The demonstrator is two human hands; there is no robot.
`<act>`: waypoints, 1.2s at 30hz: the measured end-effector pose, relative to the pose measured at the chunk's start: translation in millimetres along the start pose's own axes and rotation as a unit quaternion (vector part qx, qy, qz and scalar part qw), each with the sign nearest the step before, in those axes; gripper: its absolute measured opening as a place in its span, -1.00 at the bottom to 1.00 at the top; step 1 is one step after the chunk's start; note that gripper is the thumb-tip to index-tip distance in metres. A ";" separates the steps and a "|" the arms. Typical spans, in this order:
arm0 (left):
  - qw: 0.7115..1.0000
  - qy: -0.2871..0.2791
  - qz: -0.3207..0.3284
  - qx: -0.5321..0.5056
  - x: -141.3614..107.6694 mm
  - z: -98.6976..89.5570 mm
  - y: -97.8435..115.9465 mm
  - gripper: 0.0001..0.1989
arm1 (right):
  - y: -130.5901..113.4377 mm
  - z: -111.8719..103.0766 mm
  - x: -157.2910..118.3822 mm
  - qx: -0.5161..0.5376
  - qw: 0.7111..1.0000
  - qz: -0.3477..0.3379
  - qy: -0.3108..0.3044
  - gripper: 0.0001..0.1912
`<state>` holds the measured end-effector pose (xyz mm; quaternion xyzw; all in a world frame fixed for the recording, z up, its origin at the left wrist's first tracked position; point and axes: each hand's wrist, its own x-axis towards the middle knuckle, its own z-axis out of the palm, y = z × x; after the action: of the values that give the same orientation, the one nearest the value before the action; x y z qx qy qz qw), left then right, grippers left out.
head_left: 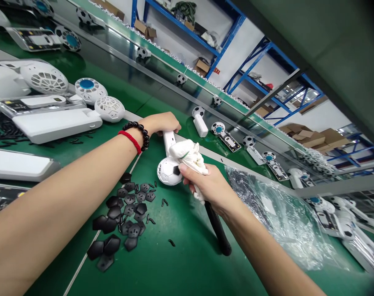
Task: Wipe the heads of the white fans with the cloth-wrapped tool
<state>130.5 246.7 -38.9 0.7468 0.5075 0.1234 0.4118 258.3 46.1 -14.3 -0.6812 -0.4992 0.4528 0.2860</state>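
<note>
A white handheld fan with a football-patterned round head (167,172) rests on the green work surface. My left hand (164,123) is closed round the far end of its white handle (169,144). My right hand (207,183) grips a hammer, its head wrapped in white cloth (189,154) and its black handle (217,230) sticking out below the palm. The right thumb tip touches the fan head beside a black pentagon piece (176,170) on it. Loose black pentagon pieces (133,211) and small curved black bits (164,202) lie to the left and below.
White fan parts (57,123) are piled at the left. A clear plastic bag (282,222) holding dark pieces lies at the right. Beyond the bench edge, a conveyor belt (162,88) carries several football fans (200,121). Blue shelves (187,24) with boxes stand behind.
</note>
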 end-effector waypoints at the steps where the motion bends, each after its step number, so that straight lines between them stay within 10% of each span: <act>1: 1.000 -0.002 -0.001 -0.002 -0.2 -0.3 0.1 -0.88 | -0.5 -2.8 -3.6 -0.004 1.000 -0.010 0.012 -0.57; 6: 1.000 -0.009 -0.001 -0.009 -4.0 0.1 4.1 -0.90 | -4.1 -13.0 -22.4 -0.081 0.983 -0.095 0.133 -0.67; 27: 0.994 0.015 -0.039 -0.101 -9.6 -32.5 -27.4 -0.86 | 16.4 22.5 -0.9 -0.155 0.986 -0.036 -0.057 -0.68; 36: 0.994 0.008 -0.046 -0.095 -9.1 -25.5 -18.2 -0.85 | 0.9 -12.7 -2.8 0.042 0.993 0.039 -0.103 -0.77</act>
<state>99.0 254.0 -34.2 0.6794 0.5303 0.1580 0.4820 269.9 43.9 -8.7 -0.6371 -0.4799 0.5517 0.2437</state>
